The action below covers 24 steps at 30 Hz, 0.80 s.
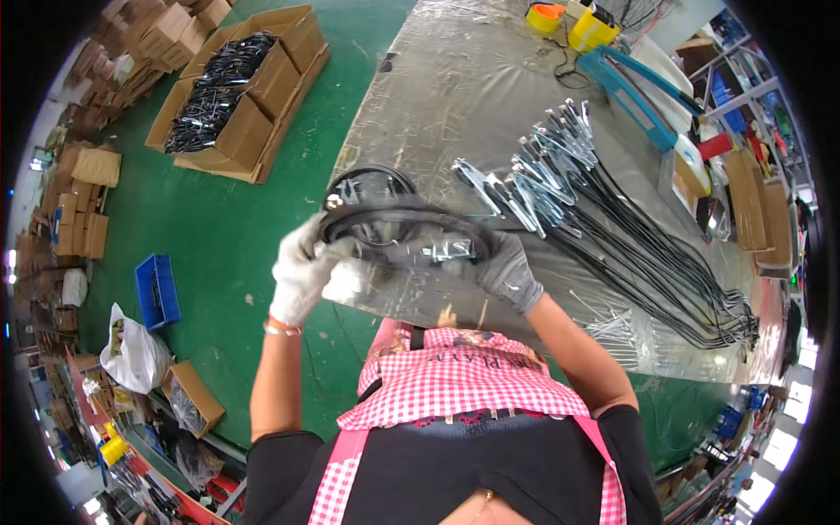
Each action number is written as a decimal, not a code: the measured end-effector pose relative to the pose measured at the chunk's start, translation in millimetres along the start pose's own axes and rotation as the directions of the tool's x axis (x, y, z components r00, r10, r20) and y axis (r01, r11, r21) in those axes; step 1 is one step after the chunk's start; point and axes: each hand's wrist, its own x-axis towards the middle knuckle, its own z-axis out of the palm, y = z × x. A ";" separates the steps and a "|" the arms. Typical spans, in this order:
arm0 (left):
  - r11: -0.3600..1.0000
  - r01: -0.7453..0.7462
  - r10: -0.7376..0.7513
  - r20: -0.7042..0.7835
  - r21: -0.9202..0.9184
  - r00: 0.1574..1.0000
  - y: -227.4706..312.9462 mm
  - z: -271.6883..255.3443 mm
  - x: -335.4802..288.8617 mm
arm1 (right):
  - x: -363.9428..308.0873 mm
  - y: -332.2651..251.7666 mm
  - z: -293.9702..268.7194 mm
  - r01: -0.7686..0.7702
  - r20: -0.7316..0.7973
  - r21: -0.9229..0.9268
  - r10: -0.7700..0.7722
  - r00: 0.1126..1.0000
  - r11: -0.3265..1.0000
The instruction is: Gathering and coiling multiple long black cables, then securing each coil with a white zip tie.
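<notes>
A coil of black cable (402,213), smeared by motion, is stretched between my two gloved hands above the table edge. Its left end is gripped by my left hand (299,269) in a white glove. My right hand (509,273), in a grey glove, closes round the right end. Just beyond lies another black cable coil (385,170) with shiny metal parts in it, partly hidden by the held one. To the right, several silver metal clamps (547,171) are bunched on the table, their black cables (656,254) running toward the near right.
The table (429,96) has a plastic-like cover. White cable ties (608,325) lie near its front edge. A blue tool or frame (630,101) and yellow tape rolls (591,31) are at the back right. Cartons of black cables (214,131) and a blue bin (157,291) stand leftward.
</notes>
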 end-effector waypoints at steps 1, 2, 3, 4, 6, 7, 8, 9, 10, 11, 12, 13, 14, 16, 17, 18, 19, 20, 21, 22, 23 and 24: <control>0.982 -0.139 0.143 -0.025 0.131 0.989 -11.8 -19.2 17.8 | 20.7 4.6 8.7 0.173 -0.037 -0.159 -0.181 0.983 0.972; 0.868 -0.330 0.347 0.023 0.370 0.938 -11.0 -36.3 39.6 | 44.7 8.5 15.6 0.328 -0.040 -0.320 -0.359 0.933 0.889; 0.664 -0.491 0.519 0.126 0.563 0.846 -13.1 -47.6 62.5 | 60.8 14.6 24.5 0.449 -0.021 -0.478 -0.521 0.854 0.755; 0.444 -0.511 0.578 0.200 0.736 0.791 -15.6 -54.0 77.0 | 72.1 32.3 34.6 0.371 0.031 -0.612 -0.448 0.894 0.699; 0.287 -0.487 0.446 0.335 0.825 0.830 -56.8 -64.7 91.1 | 96.1 66.9 58.4 0.278 0.145 -0.830 -0.294 0.945 0.483; 0.208 -0.496 0.353 0.408 0.843 0.842 -81.8 -65.4 87.1 | 96.7 94.9 68.0 0.309 0.325 -0.944 -0.161 0.932 -0.115; 0.207 -0.460 0.244 0.410 0.863 0.879 -117.8 -71.3 73.9 | 88.6 112.9 78.1 0.359 0.363 -0.930 0.043 0.931 0.075; 0.520 -0.302 0.100 0.295 0.799 0.950 -118.7 -62.9 65.3 | 77.8 124.2 80.0 0.394 0.393 -0.918 -0.027 0.919 0.039; 0.601 -0.240 0.051 0.263 0.762 0.963 -125.4 -62.0 61.0 | 71.6 122.5 86.6 0.367 0.367 -0.929 0.005 0.930 0.055; 0.672 -0.175 -0.006 0.242 0.719 0.970 -131.4 -60.1 58.2 | 66.5 118.2 93.6 0.332 0.336 -0.940 0.040 0.941 0.074; 0.897 -0.012 -0.068 0.167 0.441 0.984 -136.5 -58.5 59.4 | 65.9 117.4 96.2 0.328 0.331 -0.943 0.052 0.942 0.063; 0.985 0.144 -0.154 0.116 0.093 0.981 -136.5 -56.7 63.0 | 67.4 114.9 96.1 0.322 0.324 -0.946 0.058 0.944 0.045; 0.922 0.276 -0.258 0.101 -0.270 0.961 -137.8 -53.5 65.4 | 66.9 114.9 97.0 0.315 0.316 -0.949 0.064 0.947 0.027; 0.988 0.116 -0.111 -0.058 0.106 0.992 -196.3 -44.1 57.0 | 66.0 122.5 103.8 0.320 0.326 -0.943 0.066 0.943 0.092; 0.750 -0.121 0.115 0.051 0.651 0.992 -180.2 -35.8 63.0 | 67.2 123.5 102.1 0.302 0.310 -0.947 0.067 0.948 0.115; 0.843 0.282 -0.215 -0.194 0.459 0.957 -163.6 -13.3 58.5 | 67.4 124.8 103.6 0.302 0.307 -0.951 0.084 0.948 0.074; 0.843 0.213 -0.099 -0.247 0.494 0.964 -177.2 -9.9 58.0 | 69.9 119.7 107.7 0.311 0.312 -0.950 0.093 0.945 0.029; 0.847 0.225 -0.097 -0.276 0.481 0.956 -173.8 -5.3 58.2 | 71.1 122.0 108.7 0.282 0.290 -0.956 0.103 0.951 0.083; 0.851 0.236 -0.093 -0.307 0.470 0.947 -169.5 -1.5 57.7 | 71.8 124.5 108.3 0.252 0.268 -0.958 0.108 0.957 0.139; 0.863 0.227 -0.084 -0.315 0.452 0.945 -171.8 -3.0 58.0 | 72.5 121.8 108.5 0.229 0.248 -0.959 0.105 0.963 0.165; 0.872 0.221 -0.077 -0.325 0.437 0.943 -168.5 -2.7 58.5 | 71.9 119.2 107.9 0.207 0.229 -0.959 0.099 0.968 0.196; 0.887 0.197 -0.058 -0.324 0.417 0.944 -164.7 -0.1 56.5 | 67.5 116.9 102.8 0.212 0.232 -0.955 0.077 0.970 0.206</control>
